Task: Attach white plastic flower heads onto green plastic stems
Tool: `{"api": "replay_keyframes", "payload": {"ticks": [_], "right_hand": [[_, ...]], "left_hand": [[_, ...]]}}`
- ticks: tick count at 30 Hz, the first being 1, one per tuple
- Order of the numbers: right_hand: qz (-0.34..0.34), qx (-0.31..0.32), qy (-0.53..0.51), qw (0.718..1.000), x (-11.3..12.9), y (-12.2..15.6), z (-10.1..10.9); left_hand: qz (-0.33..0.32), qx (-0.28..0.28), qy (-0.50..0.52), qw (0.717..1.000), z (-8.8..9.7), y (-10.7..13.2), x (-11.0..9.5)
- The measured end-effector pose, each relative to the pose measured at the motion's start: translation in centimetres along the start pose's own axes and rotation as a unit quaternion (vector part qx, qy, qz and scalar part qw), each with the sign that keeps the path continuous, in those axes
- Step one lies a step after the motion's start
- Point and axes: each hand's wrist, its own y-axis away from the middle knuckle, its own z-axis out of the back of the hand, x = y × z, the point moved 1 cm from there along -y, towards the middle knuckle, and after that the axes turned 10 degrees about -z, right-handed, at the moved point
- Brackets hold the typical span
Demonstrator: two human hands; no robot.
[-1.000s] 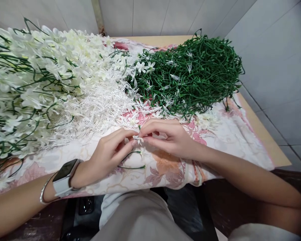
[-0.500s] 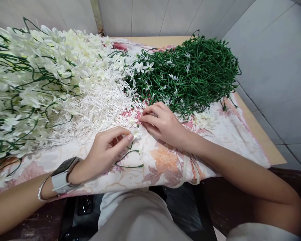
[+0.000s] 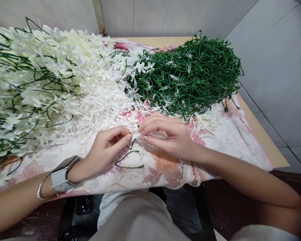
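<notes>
Between my fingertips, over the near part of the cloth, is a small white artificial flower (image 3: 135, 135) with a green stem trailing below it. My left hand (image 3: 110, 144) pinches this flower with thumb and forefinger. From the other side my right hand (image 3: 169, 135) reaches the petals, its thumb and fingers closed at the flower's edge; a small white piece shows at the thumb tip, too small to name. Just below the hands lies a loose green stem (image 3: 129, 165). Behind them is a heap of white stamen pieces (image 3: 90, 110).
Finished-looking white flowers with stems (image 3: 30, 80) are heaped at the left. A thick pile of green stems (image 3: 190, 77) sits at the back right. A floral cloth (image 3: 228, 144) covers the wooden table (image 3: 268, 147), which stands by tiled walls.
My right hand has come from the cloth near the stamen heap down to the flower, meeting my left hand. My left hand keeps its pinch almost in place.
</notes>
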Motion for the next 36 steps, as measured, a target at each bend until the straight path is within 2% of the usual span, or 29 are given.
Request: {"api": "replay_keyframes", "payload": {"ticks": [8, 14, 22, 27, 31, 36], "right_hand": [[0.048, -0.032, 0.131, 0.99, -0.01, -0.07, -0.3], [0.057, -0.03, 0.159, 0.985, -0.28, 0.05, -0.52], [0.053, -0.018, 0.137, 0.989, -0.52, 0.16, -0.87], [-0.018, -0.031, 0.063, 0.997, -0.22, 0.11, -0.58], [-0.061, -0.03, 0.004, 0.998, -0.21, 0.12, -0.55], [-0.05, 0.0, 0.001, 0.999, -0.21, 0.31, -0.92]], "left_hand": [[-0.011, 0.01, -0.003, 1.0, 0.1, 0.21, -0.16], [-0.011, 0.011, -0.019, 1.0, -0.03, 0.11, -0.21], [-0.023, 0.022, -0.032, 0.999, -0.09, 0.21, -0.28], [-0.012, -0.024, 0.043, 0.999, -0.11, 0.15, 0.0], [-0.038, -0.022, -0.012, 0.999, -0.09, 0.12, 0.2], [-0.062, 0.0, -0.055, 0.997, -0.03, 0.02, -0.28]]}}
